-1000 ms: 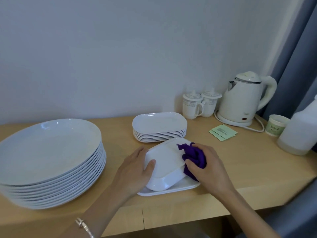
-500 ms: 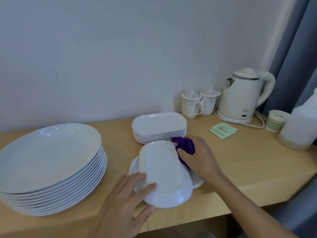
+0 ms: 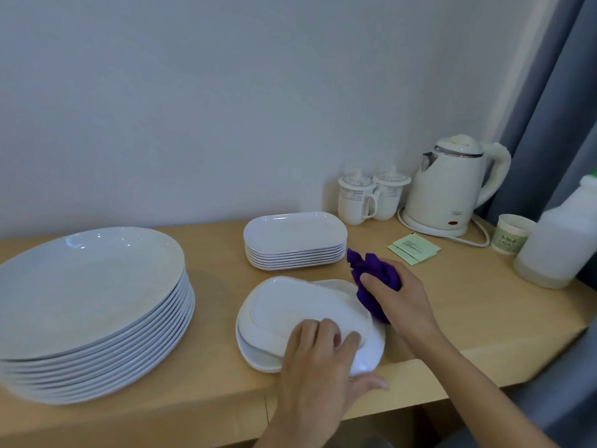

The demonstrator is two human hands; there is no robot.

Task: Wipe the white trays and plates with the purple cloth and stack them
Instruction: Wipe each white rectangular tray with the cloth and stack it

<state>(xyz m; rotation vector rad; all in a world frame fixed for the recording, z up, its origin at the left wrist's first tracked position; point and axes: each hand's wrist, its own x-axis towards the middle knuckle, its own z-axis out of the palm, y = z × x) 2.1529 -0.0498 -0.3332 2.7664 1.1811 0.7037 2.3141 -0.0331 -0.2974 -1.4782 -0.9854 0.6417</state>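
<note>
A small white tray (image 3: 300, 305) lies upside down over another white tray (image 3: 255, 354) near the table's front edge. My left hand (image 3: 318, 360) grips the upturned tray at its near end, fingers curled over the base and thumb under the rim. My right hand (image 3: 400, 299) holds the bunched purple cloth (image 3: 371, 270) against the tray's right edge. Behind them stands a stack of several white trays (image 3: 295, 240). A tall stack of large round white plates (image 3: 87, 305) fills the left of the table.
At the back right stand two lidded white mugs (image 3: 371, 195), a white kettle (image 3: 452, 185) on its base with a cord, green sachets (image 3: 413, 248), a paper cup (image 3: 512, 232) and a large translucent jug (image 3: 559, 240). A grey curtain hangs at the far right.
The upturned tray has swung round and come down lower on the tray beneath. My left hand shifted to its near end. My right hand and the cloth slid to the tray's right side.
</note>
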